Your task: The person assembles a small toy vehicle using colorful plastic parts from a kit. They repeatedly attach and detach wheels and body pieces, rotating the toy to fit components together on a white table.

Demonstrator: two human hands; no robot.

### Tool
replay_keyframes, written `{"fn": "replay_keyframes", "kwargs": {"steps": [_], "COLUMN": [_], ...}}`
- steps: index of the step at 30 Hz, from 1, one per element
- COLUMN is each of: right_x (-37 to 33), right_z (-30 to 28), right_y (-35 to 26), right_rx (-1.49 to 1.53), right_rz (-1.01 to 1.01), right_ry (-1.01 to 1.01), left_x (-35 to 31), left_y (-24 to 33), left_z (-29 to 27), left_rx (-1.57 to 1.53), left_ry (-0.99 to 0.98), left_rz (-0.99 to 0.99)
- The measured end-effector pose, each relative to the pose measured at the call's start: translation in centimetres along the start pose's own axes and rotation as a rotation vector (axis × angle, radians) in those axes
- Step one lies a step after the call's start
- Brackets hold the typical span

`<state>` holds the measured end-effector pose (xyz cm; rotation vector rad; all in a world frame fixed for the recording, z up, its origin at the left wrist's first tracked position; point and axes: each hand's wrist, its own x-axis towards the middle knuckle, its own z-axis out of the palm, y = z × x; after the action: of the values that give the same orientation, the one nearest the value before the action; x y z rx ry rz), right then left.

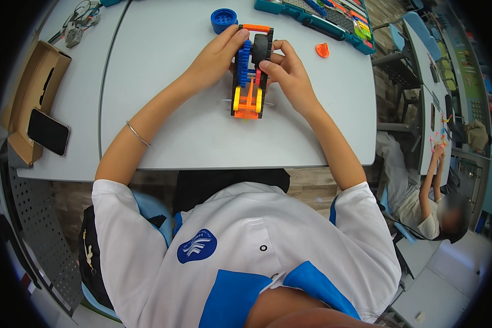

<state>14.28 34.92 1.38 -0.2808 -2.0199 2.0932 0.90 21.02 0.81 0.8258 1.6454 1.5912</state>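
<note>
Between my hands is a toy vehicle frame (247,106) of black beams with orange and yellow pieces at its near end. A row of blue gears (244,63) runs along its left side, and a black wheel (261,48) sits at the upper right. Thin metal axles stick out near the yellow pieces. My left hand (217,57) is closed on the far left side of the frame. My right hand (291,76) grips the right side, its thumb by the black wheel; some of its fingers are hidden behind the frame.
Just beyond my left hand lies a blue wheel hub (224,20). An orange piece (322,50) rests to the right, near a teal case (322,24) of parts. At left are a phone (48,132), an open cardboard box (49,71) and wires (79,27). Another person (426,213) sits far right.
</note>
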Motion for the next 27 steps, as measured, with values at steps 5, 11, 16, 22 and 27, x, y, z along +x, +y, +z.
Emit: {"fn": "replay_keyframes", "kwargs": {"steps": [5, 11, 16, 22, 27], "right_x": [0.1, -0.1, 0.1, 0.2, 0.0], "right_z": [-0.7, -1.0, -1.2, -0.5, -1.1], "right_y": [-1.7, -1.6, -0.9, -0.2, -0.1], "right_rx": [-0.139, -0.161, -0.062, -0.039, -0.096], "right_rz": [0.149, 0.287, 0.315, 0.27, 0.301], "right_ry": [-0.104, -0.182, -0.244, -0.183, -0.265], "left_x": [0.6, -0.1, 0.1, 1.0, 0.8], "left_y": [-1.9, -1.1, -1.5, -2.1, -2.5], "left_z": [-0.4, 0.5, 0.6, 0.2, 0.1], "left_rx": [0.001, -0.015, -0.091, -0.1, 0.005], "left_ry": [-0.039, 0.021, 0.072, 0.062, 0.013], "left_rz": [0.039, 0.1, 0.145, 0.109, 0.086]}}
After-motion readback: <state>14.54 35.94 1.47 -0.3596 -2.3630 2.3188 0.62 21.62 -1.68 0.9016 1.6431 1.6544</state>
